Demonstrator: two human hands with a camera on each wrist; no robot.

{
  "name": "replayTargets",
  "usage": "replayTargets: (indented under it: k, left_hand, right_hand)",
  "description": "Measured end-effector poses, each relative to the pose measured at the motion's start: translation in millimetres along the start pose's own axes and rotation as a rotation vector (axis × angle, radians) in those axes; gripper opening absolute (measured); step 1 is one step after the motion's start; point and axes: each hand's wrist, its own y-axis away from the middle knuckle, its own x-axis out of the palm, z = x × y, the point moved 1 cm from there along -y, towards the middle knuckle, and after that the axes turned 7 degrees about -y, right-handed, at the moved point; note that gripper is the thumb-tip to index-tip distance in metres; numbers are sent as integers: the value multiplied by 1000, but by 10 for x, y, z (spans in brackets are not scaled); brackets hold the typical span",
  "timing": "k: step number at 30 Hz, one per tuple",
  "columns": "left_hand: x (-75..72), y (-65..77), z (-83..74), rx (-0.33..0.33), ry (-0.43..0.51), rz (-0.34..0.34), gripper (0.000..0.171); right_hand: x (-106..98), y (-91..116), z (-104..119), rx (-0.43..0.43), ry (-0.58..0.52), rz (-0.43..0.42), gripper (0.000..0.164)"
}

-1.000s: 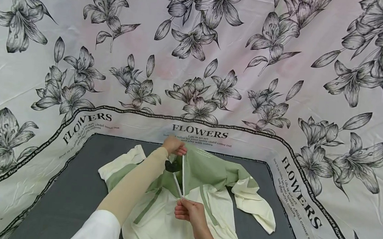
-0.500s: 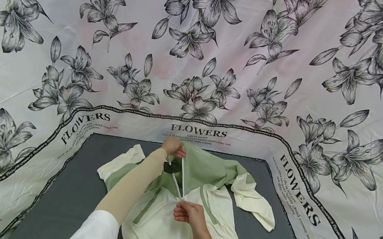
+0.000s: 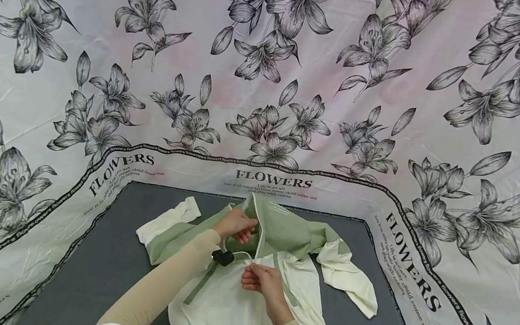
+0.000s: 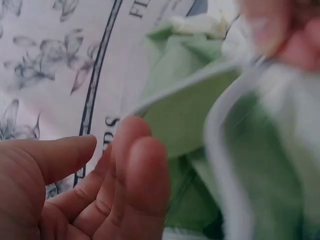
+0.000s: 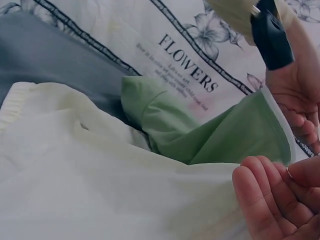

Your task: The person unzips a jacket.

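Observation:
A green and cream zip-up jacket (image 3: 289,234) lies spread out, its white zipper edges parted at the top. My right hand (image 3: 265,280) pinches the zipper pull where the two edges meet, below the green part. In the right wrist view its thumb and fingers (image 5: 267,192) come together around a small glint of metal. My left hand (image 3: 237,224) hovers over the jacket's opening. Seen from the left wrist, its thumb stands apart from the fingers (image 4: 145,170), with nothing between them. A loose white zipper edge (image 4: 217,135) curves beside it, slightly blurred.
Under the jacket is a dark grey surface (image 3: 92,271). A white cloth with black flower prints (image 3: 272,113) rises behind it and runs along both sides. One cream sleeve (image 3: 346,279) spreads right, another (image 3: 169,219) left. A black device (image 3: 223,257) sits at my left wrist.
My left hand has let go of the jacket's upper zipper edge and come down toward me. The opening has spread wider. My right hand keeps its pinch, shifted slightly up.

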Motion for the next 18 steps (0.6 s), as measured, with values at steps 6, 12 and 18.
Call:
replayTargets:
  k: [6,12,18]
  left_hand:
    - [200,171,113,7,-27,15,32]
    - [296,206,183,18,-74,28,35]
    - [346,192,192,13,39,40,24]
  right_hand:
    - [17,-72,30,-13,14,-9,39]
    - [49,-102,-5,-25,19,-16,37]
    - [61,-103,-56,-19,20,-17,37]
